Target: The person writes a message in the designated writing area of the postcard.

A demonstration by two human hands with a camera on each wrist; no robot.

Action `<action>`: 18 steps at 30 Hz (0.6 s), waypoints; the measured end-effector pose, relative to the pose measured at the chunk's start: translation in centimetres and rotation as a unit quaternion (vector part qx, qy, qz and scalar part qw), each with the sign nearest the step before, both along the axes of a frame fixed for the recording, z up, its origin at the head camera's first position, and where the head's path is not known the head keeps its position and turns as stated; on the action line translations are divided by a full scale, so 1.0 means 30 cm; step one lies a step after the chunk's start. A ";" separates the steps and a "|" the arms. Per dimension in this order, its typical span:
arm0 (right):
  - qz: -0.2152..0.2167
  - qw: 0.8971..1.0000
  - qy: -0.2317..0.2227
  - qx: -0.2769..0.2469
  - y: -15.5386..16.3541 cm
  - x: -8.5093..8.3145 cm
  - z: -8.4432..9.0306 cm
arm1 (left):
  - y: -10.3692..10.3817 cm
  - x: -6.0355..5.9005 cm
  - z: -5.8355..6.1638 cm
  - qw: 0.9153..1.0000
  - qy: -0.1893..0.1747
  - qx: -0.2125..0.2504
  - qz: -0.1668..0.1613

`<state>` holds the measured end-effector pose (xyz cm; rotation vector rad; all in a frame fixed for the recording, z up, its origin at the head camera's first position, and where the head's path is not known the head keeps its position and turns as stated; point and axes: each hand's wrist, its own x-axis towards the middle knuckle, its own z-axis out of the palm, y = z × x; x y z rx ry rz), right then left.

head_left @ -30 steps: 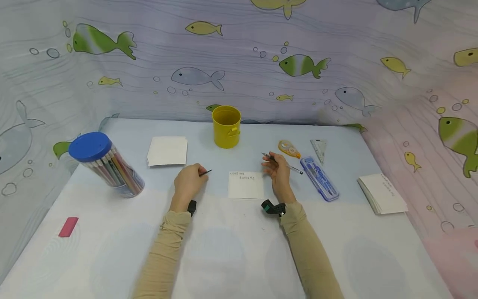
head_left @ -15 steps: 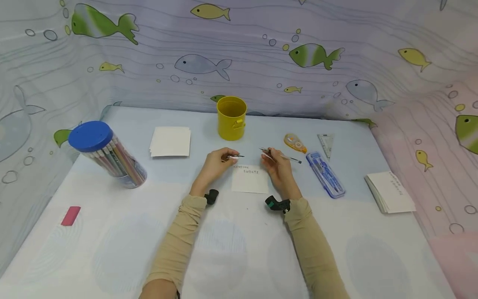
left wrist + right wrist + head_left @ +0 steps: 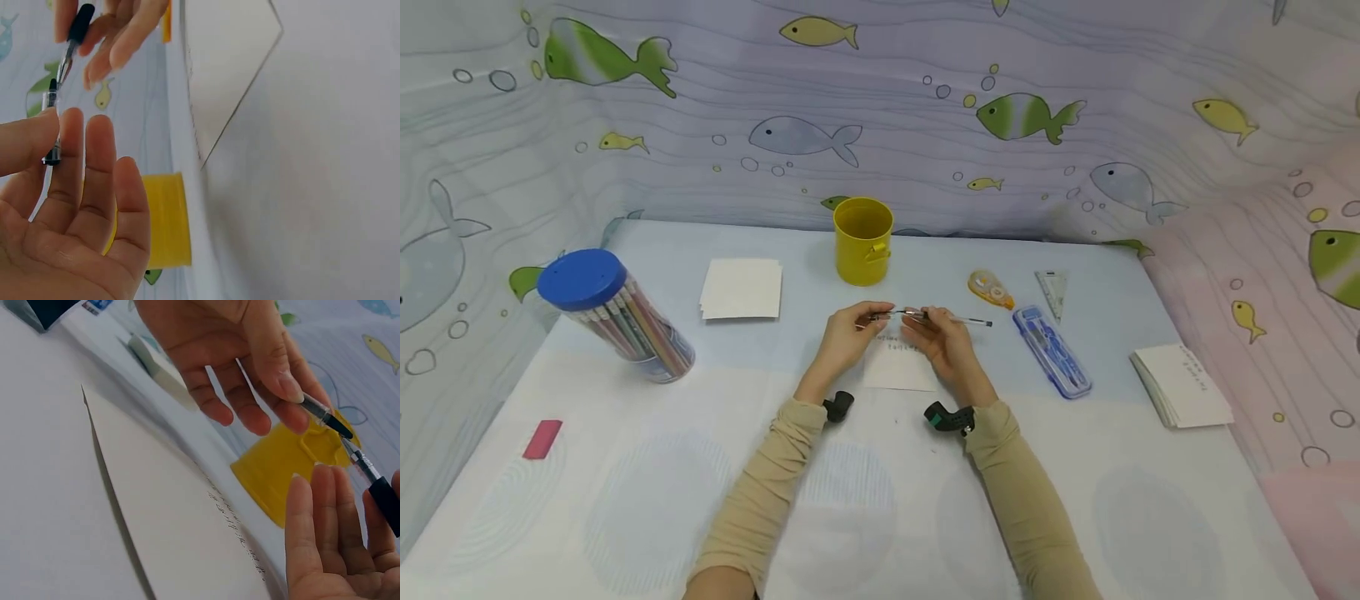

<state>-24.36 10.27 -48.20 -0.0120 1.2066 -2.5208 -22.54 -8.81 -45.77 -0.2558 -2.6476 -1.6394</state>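
Pen (image 3: pixel 951 317): light, stiff, slippery; our right hand (image 3: pixel 942 343) pinches its barrel, left hand (image 3: pixel 850 333) pinches the cap (image 3: pixel 880 316)

pen (image 3: pixel 951 317): clear glossy plastic barrel with matt black grip, cup (image 3: pixel 862 241): yellow painted metal, semi-gloss, note (image 3: pixel 898 368): matt white paper, tabletop (image 3: pixel 880 500): smooth pale matt sheet, backdrop (image 3: pixel 880 108): printed cloth, marker tub (image 3: pixel 617 315): clear glossy plastic, blue lid

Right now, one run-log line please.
left hand: pinches pen cap | right hand: holds pen | cap at pen tip | above note
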 end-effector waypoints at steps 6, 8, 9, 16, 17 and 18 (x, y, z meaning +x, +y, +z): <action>0.016 1.000 0.021 -0.001 -0.016 -0.001 -0.005 | -0.004 0.003 -0.001 1.000 0.011 0.001 0.022; 0.018 1.000 0.024 0.001 -0.021 -0.003 -0.004 | -0.005 0.002 0.001 1.000 0.011 -0.001 0.023; 0.018 0.999 0.025 0.005 -0.023 -0.003 -0.004 | -0.005 0.002 0.002 1.000 0.011 -0.001 0.022; 0.012 1.000 0.012 0.013 -0.017 0.001 -0.013 | 0.004 0.005 0.001 1.000 0.007 -0.008 0.015; 0.013 1.000 0.011 0.012 -0.015 0.002 -0.014 | 0.005 0.005 -0.001 1.000 0.007 -0.009 0.015; 0.013 1.000 0.011 0.011 -0.014 0.004 -0.016 | 0.006 0.005 -0.004 1.000 0.007 -0.009 0.014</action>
